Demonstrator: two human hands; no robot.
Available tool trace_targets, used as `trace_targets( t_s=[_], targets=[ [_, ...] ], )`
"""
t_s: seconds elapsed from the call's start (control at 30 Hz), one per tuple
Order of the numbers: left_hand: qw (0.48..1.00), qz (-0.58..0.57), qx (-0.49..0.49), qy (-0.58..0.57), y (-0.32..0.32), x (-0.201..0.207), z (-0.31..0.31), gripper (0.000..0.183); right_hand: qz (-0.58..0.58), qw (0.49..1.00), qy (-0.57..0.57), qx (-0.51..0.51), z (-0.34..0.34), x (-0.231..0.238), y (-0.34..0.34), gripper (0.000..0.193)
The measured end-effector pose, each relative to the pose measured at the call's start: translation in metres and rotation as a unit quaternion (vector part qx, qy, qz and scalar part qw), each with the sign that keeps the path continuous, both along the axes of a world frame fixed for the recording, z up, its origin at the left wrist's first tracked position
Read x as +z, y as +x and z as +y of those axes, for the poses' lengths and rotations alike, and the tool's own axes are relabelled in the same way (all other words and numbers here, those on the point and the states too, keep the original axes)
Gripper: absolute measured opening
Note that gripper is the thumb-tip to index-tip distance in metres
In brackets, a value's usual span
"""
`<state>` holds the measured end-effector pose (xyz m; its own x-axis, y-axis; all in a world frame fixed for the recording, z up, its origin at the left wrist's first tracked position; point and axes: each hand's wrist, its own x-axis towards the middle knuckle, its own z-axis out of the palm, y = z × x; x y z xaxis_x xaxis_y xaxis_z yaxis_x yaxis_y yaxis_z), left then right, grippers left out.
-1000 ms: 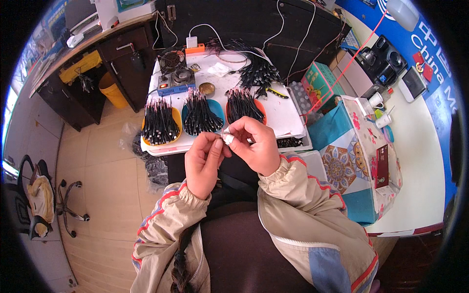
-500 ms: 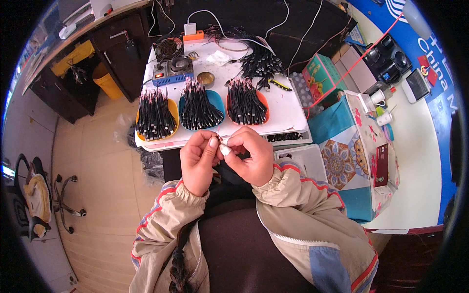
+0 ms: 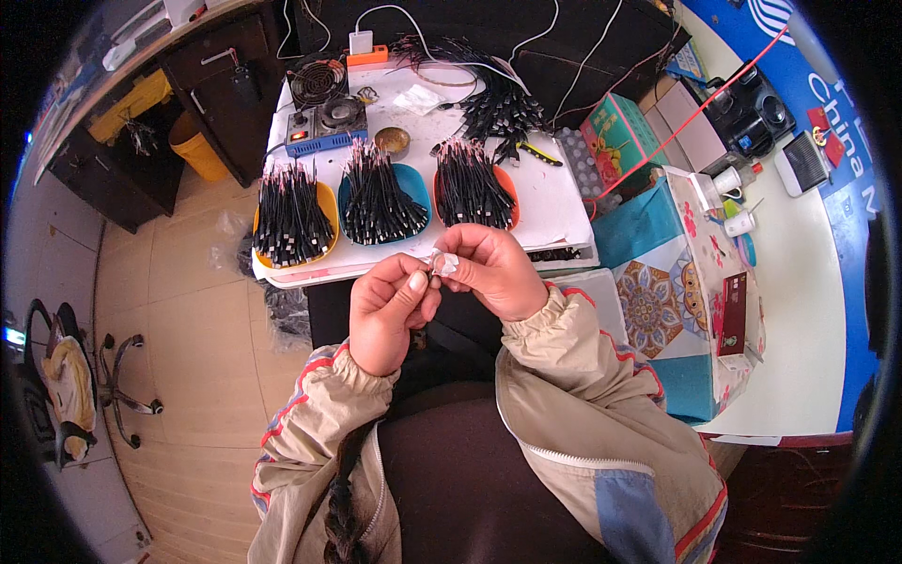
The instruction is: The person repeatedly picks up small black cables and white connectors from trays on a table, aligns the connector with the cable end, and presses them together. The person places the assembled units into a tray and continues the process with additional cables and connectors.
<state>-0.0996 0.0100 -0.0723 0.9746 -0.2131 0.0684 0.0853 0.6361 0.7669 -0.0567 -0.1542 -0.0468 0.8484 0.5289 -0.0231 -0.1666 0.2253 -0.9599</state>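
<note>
Head view: pinched a tiny piece (image 3: 432,274), too small to identify, between nearly closed fingertips of left hand (image 3: 387,305) and right hand (image 3: 500,280), with black cables (image 3: 379,202) beyond those fingertips.

The clearest lettering runs along the upper right rim of the frame, on a blue panel (image 3: 846,193): a line of large white Latin letters (image 3: 816,86), slanting down toward the right edge and bent by the lens, its end cut off by the dark border. Parts of larger white strokes show just above that line. Higher up, at the top right, the same panel carries a white emblem (image 3: 772,19) of curved bands. At the right of the frame, a dark red card (image 3: 733,315) upright against a flower-patterned box (image 3: 691,268) bears small pale marks, too small to read.
</note>
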Motion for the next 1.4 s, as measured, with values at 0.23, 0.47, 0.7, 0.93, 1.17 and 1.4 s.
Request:
trace_targets(
  t_s=[0.23, 0.47, 0.7, 0.93, 1.17, 1.4],
  targets=[
    [0.979, 0.064, -0.16, -0.113, 0.0, -0.005, 0.008, 0.013, -0.069, 0.996, 0.046, 0.036, -0.003, -0.008, 0.003, 0.02],
    [0.98, 0.048, -0.133, -0.139, 0.001, -0.009, 0.005, 0.013, -0.063, 0.997, 0.055, -0.004, -0.001, -0.01, -0.002, 0.013],
    [0.992, 0.013, -0.08, -0.101, 0.003, -0.01, 0.003, 0.012, -0.062, 0.995, 0.079, 0.003, -0.001, -0.014, -0.001, 0.011],
    [0.999, 0.001, -0.024, -0.023, 0.006, -0.015, 0.002, 0.01, -0.025, 0.999, 0.038, -0.005, -0.001, -0.016, 0.001, 0.011],
    [0.94, -0.141, 0.068, 0.304, 0.009, -0.015, 0.004, 0.014, 0.011, 1.0, 0.023, 0.019, -0.01, -0.019, 0.009, 0.015],
    [0.974, -0.058, 0.045, 0.214, 0.017, -0.028, -0.001, 0.014, 0.226, 0.951, 0.201, 0.06, -0.002, -0.051, 0.014, 0.018]
  ],
)
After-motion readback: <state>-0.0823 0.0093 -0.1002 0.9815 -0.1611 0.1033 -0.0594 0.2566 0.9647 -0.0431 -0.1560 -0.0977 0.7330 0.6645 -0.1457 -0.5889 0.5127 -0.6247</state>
